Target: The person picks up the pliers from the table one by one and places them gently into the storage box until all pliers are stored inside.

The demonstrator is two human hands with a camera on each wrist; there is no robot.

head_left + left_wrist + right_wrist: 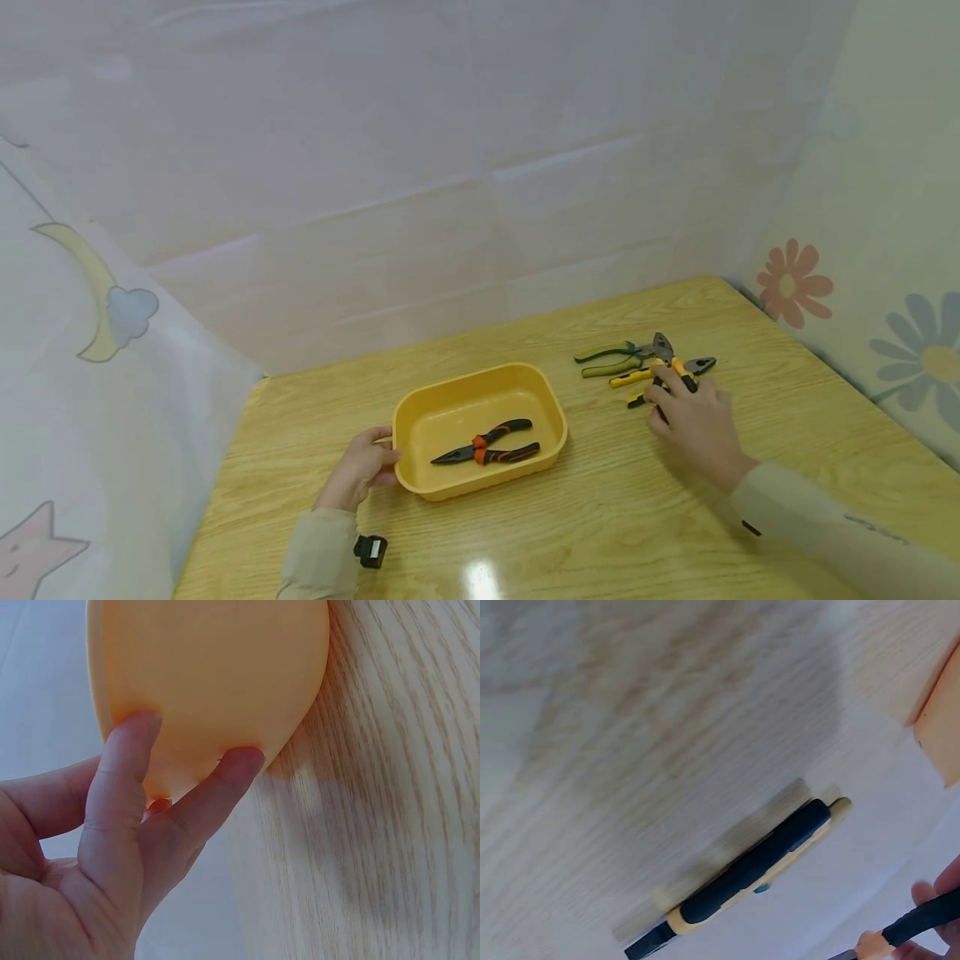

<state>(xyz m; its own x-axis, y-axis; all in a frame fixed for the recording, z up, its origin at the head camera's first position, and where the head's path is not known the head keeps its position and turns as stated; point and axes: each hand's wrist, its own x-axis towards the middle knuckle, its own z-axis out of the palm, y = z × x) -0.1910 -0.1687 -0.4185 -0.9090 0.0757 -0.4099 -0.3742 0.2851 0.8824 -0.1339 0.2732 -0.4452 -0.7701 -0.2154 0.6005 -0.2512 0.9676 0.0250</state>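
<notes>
My left hand (362, 471) grips the left end of a yellow plastic tray (480, 487), thumb inside and fingers outside the wall. Long-nose pliers (480, 448) with black-and-orange handles lie inside it. At the right, my right hand (693, 423) pinches a handle of pliers (922, 916) with a black grip and yellow-orange collar; their jaws are mostly hidden. Below the hand lie yellow-and-black pliers (628, 379), partly covered by the fingers. Green-handled pliers (611, 367) lie just behind them. In the right wrist view, black-and-yellow pliers (754, 874) rest on the table.
The wood-grain table (585, 517) has its far edge against a pale cloth wall (420, 208). Printed side walls close in left and right, with a red flower (787, 285) on the right one. A small black device (371, 551) sits at the left wrist.
</notes>
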